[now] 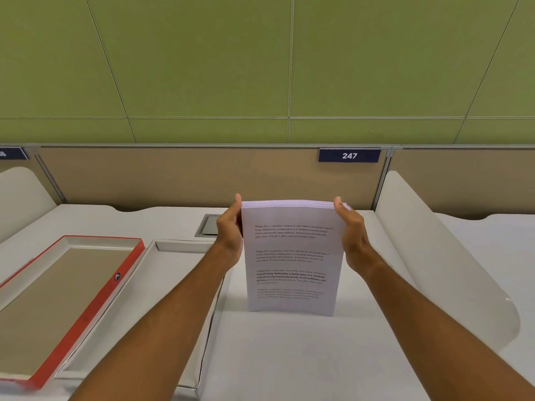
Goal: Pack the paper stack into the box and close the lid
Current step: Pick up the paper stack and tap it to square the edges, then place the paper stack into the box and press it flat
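I've got the paper stack [291, 256] upright on the worktop [289, 357], long axis vertical, left hand [230, 227] and right hand [351, 230] clamping its sides; open box [185, 245] lies left, nearer my left hand.

left forearm hides most of the box [185, 246]; lid [69, 296] cut off at the left edge; stack's back face unseen.

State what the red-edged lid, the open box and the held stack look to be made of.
Lid: likely rigid cardboard, with a matte red wrap outside and a plain tan board inside.
Box: apparently the same board, with thin folded walls in matte off-white.
Paper stack: ordinary printed office paper; sheet edges show at the top, and it bows slightly between the left hand and right hand.
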`<act>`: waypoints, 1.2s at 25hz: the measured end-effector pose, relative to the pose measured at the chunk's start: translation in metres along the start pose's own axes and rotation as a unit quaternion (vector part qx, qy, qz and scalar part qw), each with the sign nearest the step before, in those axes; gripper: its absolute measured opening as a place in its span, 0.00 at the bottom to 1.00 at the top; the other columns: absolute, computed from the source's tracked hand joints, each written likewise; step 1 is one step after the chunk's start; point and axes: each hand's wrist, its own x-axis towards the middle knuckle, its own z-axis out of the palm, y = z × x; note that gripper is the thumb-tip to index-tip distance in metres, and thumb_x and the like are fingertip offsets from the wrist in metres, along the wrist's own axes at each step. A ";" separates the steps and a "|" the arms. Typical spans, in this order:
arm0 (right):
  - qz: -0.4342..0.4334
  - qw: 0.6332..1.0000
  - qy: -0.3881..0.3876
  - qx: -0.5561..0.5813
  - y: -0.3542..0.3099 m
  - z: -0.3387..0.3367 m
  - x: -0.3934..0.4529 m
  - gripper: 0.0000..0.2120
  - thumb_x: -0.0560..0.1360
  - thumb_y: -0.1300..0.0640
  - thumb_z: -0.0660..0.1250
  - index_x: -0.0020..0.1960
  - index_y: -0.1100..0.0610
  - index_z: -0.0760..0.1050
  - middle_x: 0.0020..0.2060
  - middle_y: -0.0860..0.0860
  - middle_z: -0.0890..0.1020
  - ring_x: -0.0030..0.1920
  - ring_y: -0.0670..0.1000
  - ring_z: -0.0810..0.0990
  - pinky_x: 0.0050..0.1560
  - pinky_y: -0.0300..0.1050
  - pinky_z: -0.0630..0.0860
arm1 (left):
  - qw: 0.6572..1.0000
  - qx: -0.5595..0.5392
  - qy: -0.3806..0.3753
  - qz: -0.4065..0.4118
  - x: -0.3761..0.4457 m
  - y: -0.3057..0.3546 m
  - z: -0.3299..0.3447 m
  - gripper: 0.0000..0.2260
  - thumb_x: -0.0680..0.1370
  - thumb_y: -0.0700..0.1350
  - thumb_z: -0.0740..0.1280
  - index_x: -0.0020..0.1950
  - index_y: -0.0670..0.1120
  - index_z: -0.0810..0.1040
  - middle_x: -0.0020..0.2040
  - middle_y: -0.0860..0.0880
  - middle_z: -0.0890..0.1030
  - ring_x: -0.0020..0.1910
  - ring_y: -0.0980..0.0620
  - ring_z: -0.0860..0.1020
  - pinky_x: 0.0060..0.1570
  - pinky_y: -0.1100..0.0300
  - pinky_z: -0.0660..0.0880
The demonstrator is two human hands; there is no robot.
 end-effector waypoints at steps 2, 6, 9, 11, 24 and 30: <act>-0.023 0.998 -0.065 0.013 0.013 -0.016 -0.003 0.15 0.71 0.50 0.64 0.53 0.55 0.81 0.44 0.52 0.86 0.42 0.51 0.84 0.39 0.43 0.80 | 0.998 0.066 0.005 0.022 -0.003 -0.004 -0.012 0.09 0.70 0.47 0.65 0.42 0.43 0.79 0.39 0.45 0.80 0.40 0.47 0.78 0.41 0.57 0.72; -0.012 0.993 -0.080 -0.086 0.049 -0.045 -0.014 0.14 0.72 0.72 0.65 0.57 0.63 0.78 0.52 0.58 0.85 0.53 0.60 0.84 0.50 0.49 0.81 | 0.959 0.282 0.006 0.036 -0.015 -0.021 -0.038 0.12 0.70 0.32 0.70 0.49 0.46 0.80 0.45 0.48 0.84 0.46 0.49 0.82 0.48 0.57 0.80; -0.010 0.986 -0.073 -0.147 0.063 -0.054 -0.022 0.07 0.76 0.65 0.69 0.53 0.60 0.79 0.49 0.55 0.86 0.52 0.59 0.84 0.50 0.48 0.81 | 0.930 0.365 0.014 0.049 -0.017 -0.032 -0.047 0.09 0.73 0.38 0.73 0.52 0.46 0.80 0.46 0.51 0.84 0.47 0.53 0.82 0.51 0.58 0.79; -0.010 0.984 -0.064 -0.168 0.063 -0.053 -0.022 0.06 0.76 0.63 0.70 0.53 0.61 0.79 0.49 0.55 0.86 0.51 0.59 0.84 0.52 0.51 0.81 | 0.927 0.370 0.020 0.052 -0.017 -0.032 -0.047 0.09 0.73 0.40 0.74 0.52 0.45 0.81 0.45 0.51 0.84 0.46 0.55 0.82 0.50 0.60 0.78; 0.014 0.985 -0.058 -0.160 0.087 -0.053 -0.029 0.07 0.75 0.65 0.70 0.53 0.62 0.80 0.49 0.56 0.86 0.51 0.59 0.84 0.56 0.55 0.81 | 0.925 0.375 0.047 0.023 -0.029 -0.059 -0.049 0.10 0.73 0.40 0.74 0.53 0.42 0.81 0.49 0.46 0.85 0.47 0.49 0.83 0.55 0.55 0.78; 0.012 0.988 -0.067 -0.136 0.077 -0.051 -0.027 0.06 0.76 0.64 0.70 0.52 0.62 0.80 0.47 0.55 0.86 0.48 0.55 0.86 0.48 0.45 0.84 | 0.940 0.334 0.068 0.018 -0.032 -0.049 -0.049 0.10 0.72 0.41 0.75 0.53 0.42 0.82 0.47 0.48 0.85 0.45 0.52 0.83 0.45 0.65 0.78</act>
